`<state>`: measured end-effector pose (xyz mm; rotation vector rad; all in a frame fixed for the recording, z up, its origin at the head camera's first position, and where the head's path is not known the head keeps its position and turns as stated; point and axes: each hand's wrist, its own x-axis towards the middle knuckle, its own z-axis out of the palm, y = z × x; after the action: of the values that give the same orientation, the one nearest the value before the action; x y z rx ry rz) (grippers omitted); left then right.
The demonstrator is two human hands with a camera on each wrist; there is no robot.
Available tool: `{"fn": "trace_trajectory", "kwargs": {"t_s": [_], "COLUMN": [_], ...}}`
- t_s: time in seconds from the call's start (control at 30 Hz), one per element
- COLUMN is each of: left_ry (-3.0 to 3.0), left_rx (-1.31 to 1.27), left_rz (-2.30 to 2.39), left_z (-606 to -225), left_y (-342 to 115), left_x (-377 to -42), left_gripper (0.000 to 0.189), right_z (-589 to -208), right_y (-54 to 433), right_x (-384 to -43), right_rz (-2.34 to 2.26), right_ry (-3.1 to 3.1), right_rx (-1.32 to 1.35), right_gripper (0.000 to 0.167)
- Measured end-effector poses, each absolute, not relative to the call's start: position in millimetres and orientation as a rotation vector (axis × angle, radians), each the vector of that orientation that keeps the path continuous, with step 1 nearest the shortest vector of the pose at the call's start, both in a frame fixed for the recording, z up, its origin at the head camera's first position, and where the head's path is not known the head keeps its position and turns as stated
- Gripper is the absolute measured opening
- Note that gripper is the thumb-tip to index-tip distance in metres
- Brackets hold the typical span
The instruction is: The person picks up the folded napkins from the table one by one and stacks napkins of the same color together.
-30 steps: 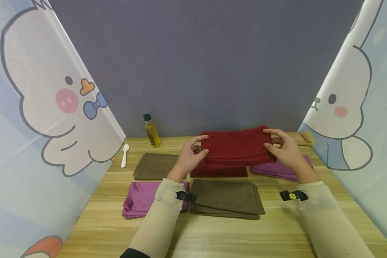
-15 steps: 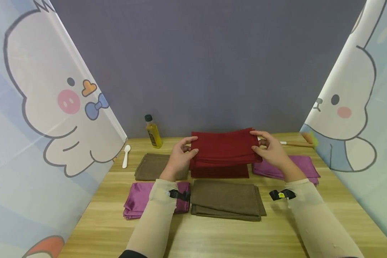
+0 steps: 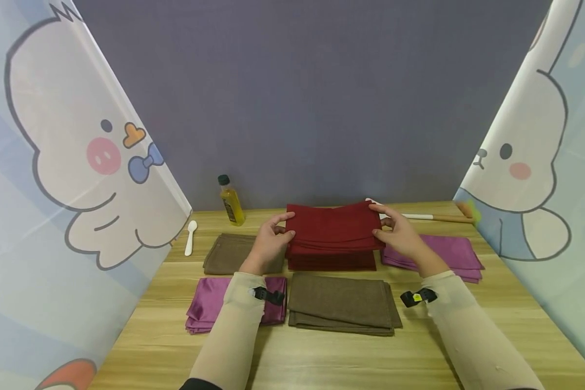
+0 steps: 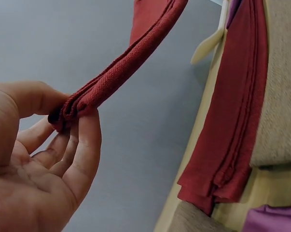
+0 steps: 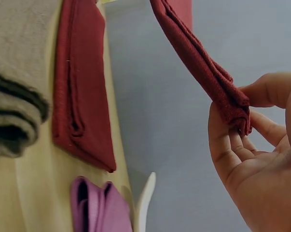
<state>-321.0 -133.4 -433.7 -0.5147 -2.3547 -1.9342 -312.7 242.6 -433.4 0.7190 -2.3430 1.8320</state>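
Observation:
A folded dark red cloth point(image 3: 335, 225) hangs in the air between my two hands, sagging slightly in the middle. My left hand point(image 3: 269, 238) pinches its left end between thumb and fingers; the left wrist view shows the layered edge of the held cloth point(image 4: 121, 72) in that grip. On the other side my right hand point(image 3: 401, 234) pinches the right end, also seen in the right wrist view with the cloth point(image 5: 203, 63). Beneath it on the table lies a second folded red cloth point(image 3: 331, 261), partly hidden by the held one in the head view.
Folded brown cloths point(image 3: 341, 303) lie in front and at back left point(image 3: 229, 253). Purple cloths lie at front left point(image 3: 209, 303) and right point(image 3: 450, 252). An oil bottle point(image 3: 231, 203) and white spoon point(image 3: 190, 238) stand and lie back left; a long-handled utensil point(image 3: 443, 218) lies behind.
Both hands have carried the red cloth to the left and lowered it a little, bringing it over the red cloth on the table. More of the right purple cloth and long handle shows.

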Motion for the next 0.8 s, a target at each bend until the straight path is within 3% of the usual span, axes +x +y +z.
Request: {"fn": "trace_trajectory", "kwargs": {"t_s": [0.37,0.8], "left_ry": [-2.472,-2.534], "left_rx": [-0.486,-0.415], "left_rz": [-1.852,-1.837], "left_z": [-448.5,-466.5], "left_y": [-134.1,-133.8], "left_x": [-326.1,-332.1], "left_gripper": [0.053,0.043], "right_z": [-451.4,-468.8], "right_y": [233.5,231.8], "right_x": [-318.1,-324.2], "right_rz": [1.791,1.704], "right_ry": [-2.429,-2.58], "right_rx": [0.544,0.426], "right_gripper": [0.068,0.065]}}
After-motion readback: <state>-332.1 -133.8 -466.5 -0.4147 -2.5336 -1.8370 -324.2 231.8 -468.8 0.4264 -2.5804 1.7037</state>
